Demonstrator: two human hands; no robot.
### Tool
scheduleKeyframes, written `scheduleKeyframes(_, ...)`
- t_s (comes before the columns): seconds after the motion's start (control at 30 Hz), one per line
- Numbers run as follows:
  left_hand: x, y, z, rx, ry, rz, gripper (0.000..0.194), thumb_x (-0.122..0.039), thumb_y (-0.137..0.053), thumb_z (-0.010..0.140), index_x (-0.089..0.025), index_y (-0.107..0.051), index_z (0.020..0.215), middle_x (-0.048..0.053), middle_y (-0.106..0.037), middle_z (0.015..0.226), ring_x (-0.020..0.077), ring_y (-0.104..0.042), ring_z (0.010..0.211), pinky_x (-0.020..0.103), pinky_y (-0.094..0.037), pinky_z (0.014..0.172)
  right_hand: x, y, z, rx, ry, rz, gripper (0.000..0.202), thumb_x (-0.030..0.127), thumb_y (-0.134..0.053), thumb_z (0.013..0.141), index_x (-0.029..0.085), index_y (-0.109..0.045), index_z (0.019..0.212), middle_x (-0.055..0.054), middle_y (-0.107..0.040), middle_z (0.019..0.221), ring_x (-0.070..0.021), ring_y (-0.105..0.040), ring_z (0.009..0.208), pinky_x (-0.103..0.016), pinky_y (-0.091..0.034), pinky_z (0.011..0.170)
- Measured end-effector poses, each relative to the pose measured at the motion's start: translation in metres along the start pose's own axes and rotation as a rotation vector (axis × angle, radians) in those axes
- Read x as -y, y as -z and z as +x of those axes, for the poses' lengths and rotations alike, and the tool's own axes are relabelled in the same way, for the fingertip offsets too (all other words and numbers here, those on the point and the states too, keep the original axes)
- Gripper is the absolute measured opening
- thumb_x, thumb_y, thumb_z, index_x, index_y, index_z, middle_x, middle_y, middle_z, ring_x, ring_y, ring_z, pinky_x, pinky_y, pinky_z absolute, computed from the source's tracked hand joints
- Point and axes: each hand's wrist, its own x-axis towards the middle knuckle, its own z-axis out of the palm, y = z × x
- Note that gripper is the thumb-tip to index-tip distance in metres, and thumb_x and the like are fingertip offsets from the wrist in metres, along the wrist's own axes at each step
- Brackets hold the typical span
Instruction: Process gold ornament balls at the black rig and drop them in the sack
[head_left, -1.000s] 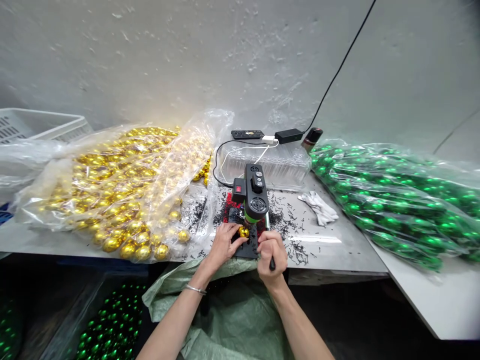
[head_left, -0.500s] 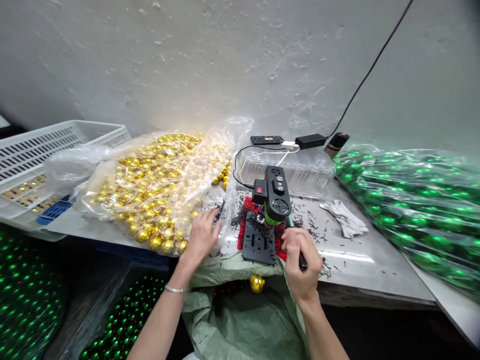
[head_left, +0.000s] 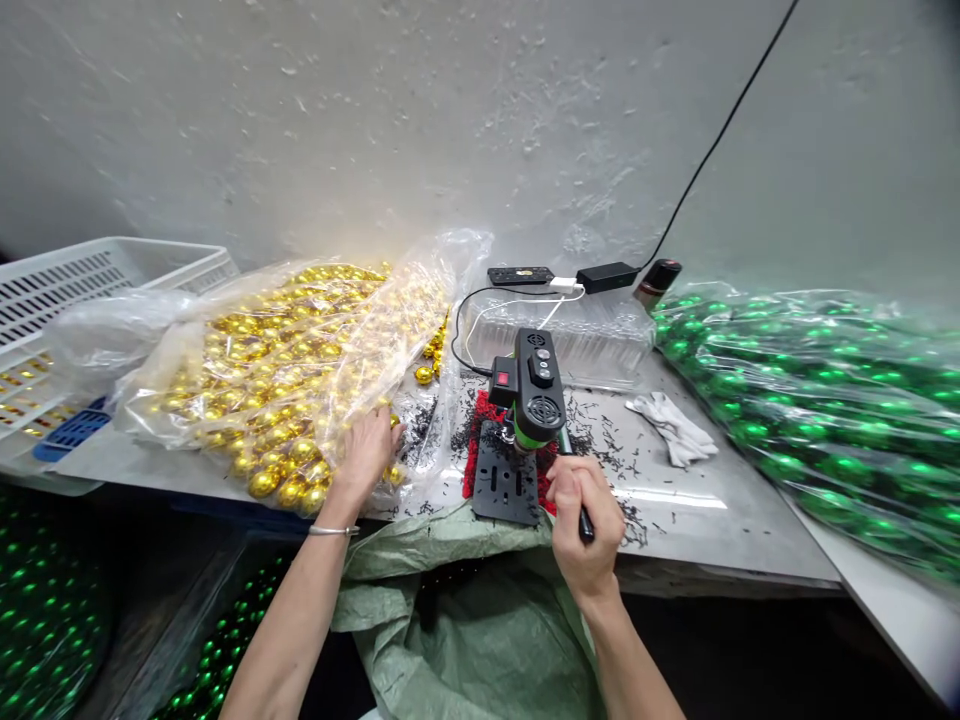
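My right hand (head_left: 587, 510) is wrapped round the black-ended lever (head_left: 586, 527) of a small black press-like machine (head_left: 540, 378) with a green collar. My left hand (head_left: 367, 450) reaches onto shiny gold ball ornaments (head_left: 301, 450) at the mouth of a clear plastic bag (head_left: 390, 335). Its thumb stands apart from the fingers, whose tips are partly hidden among the balls. Below the machine's head lies a slotted black plate (head_left: 505, 490) on a red mat (head_left: 475, 455).
Black scraps (head_left: 600, 430) litter the metal table around the machine. A white glove (head_left: 673, 428) and a bag of green balls (head_left: 817, 400) lie to the right. A green sack (head_left: 480, 640) hangs open at the front edge; a white crate (head_left: 172, 262) stands left.
My left hand has moved left from beside the machine onto the gold balls. The single gold ball above the sack is out of sight. My right hand stays on the lever.
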Motion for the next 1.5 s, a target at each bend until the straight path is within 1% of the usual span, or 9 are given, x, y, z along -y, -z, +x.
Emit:
scheduleKeyframes(0.07,-0.014,-0.001,-0.002,0.05,0.027,-0.43,0.025,-0.036,-0.064,0.084,-0.015,-0.067,0.099,0.01,-0.068,0.087,0.0249,-0.065,0.084,0.033,-0.05,0.074,-0.001,0.0,-0.001,-0.004,0.0,0.003,0.026,0.007,-0.043,0.092,0.021,-0.048,0.07,-0.001,-0.052,0.072,-0.0147,-0.055,0.07,-0.029,-0.041,0.063)
scheduleKeyframes(0.2,-0.048,-0.015,-0.021,0.375,0.219,-1.316,0.037,-0.03,-0.068,0.082,-0.018,-0.064,0.117,0.005,-0.069,0.094,0.0158,-0.068,0.081,0.027,-0.053,0.076,-0.003,0.0,-0.003,-0.01,0.0,0.004,0.025,0.007,-0.043,0.092,0.02,-0.048,0.071,-0.001,-0.052,0.073,-0.0148,-0.055,0.071,-0.029,-0.041,0.063)
scheduleKeyframes(0.33,-0.069,-0.036,-0.042,0.527,0.362,-1.62,0.041,-0.021,-0.072,0.079,-0.017,-0.064,0.119,0.004,-0.07,0.092,0.0118,-0.068,0.076,0.022,-0.054,0.073,-0.002,0.0,-0.002,0.001,0.014,-0.008,0.025,0.006,-0.042,0.091,0.02,-0.046,0.071,-0.001,-0.052,0.073,-0.014,-0.054,0.071,-0.028,-0.041,0.063)
scheduleKeyframes(0.43,-0.075,-0.049,-0.05,0.491,0.405,-1.617,0.039,-0.022,-0.075,0.078,-0.015,-0.064,0.115,0.003,-0.069,0.084,0.011,-0.067,0.067,0.021,-0.054,0.064,-0.001,0.0,-0.001,0.003,0.024,-0.019,0.025,0.004,-0.043,0.091,0.02,-0.046,0.072,-0.001,-0.052,0.073,-0.0125,-0.052,0.07,-0.027,-0.041,0.062)
scheduleKeyframes(0.63,-0.083,-0.061,-0.054,0.457,0.438,-1.653,0.035,-0.021,-0.079,0.074,-0.015,-0.064,0.104,0.005,-0.07,0.09,0.0125,-0.069,0.079,0.021,-0.056,0.072,-0.002,0.0,-0.003,0.005,0.021,-0.028,0.025,0.004,-0.043,0.09,0.02,-0.046,0.072,-0.001,-0.052,0.074,-0.0125,-0.052,0.069,-0.027,-0.041,0.062)
scheduleKeyframes(0.83,-0.09,-0.06,-0.051,0.457,0.569,-1.606,0.029,-0.023,-0.076,0.079,-0.016,-0.064,0.103,0.0,-0.067,0.075,0.0054,-0.061,0.05,0.013,-0.046,0.044,0.0,0.002,0.0,0.012,0.008,-0.017,0.026,0.007,-0.043,0.091,0.021,-0.047,0.07,-0.001,-0.052,0.073,-0.0137,-0.054,0.07,-0.028,-0.042,0.062)
scheduleKeyframes(1.1,-0.089,-0.057,-0.051,0.43,0.634,-1.751,0.019,-0.014,-0.063,0.087,-0.014,-0.068,0.106,0.005,-0.072,0.087,0.0111,-0.069,0.072,0.02,-0.058,0.066,0.008,0.005,0.01,0.019,-0.021,-0.015,0.028,0.008,-0.043,0.093,0.021,-0.046,0.068,-0.001,-0.052,0.072,-0.0128,-0.053,0.069,-0.027,-0.042,0.062)
scheduleKeyframes(1.3,-0.09,-0.067,-0.052,0.336,0.476,-1.618,0.031,-0.021,-0.074,0.08,-0.016,-0.067,0.109,0.006,-0.072,0.099,0.0145,-0.069,0.084,0.031,-0.057,0.086,0.009,0.005,0.014,0.009,-0.026,-0.011,0.028,0.011,-0.043,0.093,0.021,-0.048,0.068,-0.001,-0.052,0.071,-0.0135,-0.053,0.067,-0.028,-0.042,0.061)
scheduleKeyframes(1.5,-0.094,-0.092,-0.061,0.137,0.068,-1.125,0.036,-0.032,-0.074,0.078,-0.019,-0.07,0.111,0.009,-0.073,0.106,0.0218,-0.066,0.1,0.036,-0.051,0.092,0.008,0.006,0.013,0.017,-0.018,-0.02,0.027,0.01,-0.043,0.093,0.021,-0.048,0.069,-0.001,-0.053,0.071,-0.0135,-0.053,0.067,-0.028,-0.043,0.061)
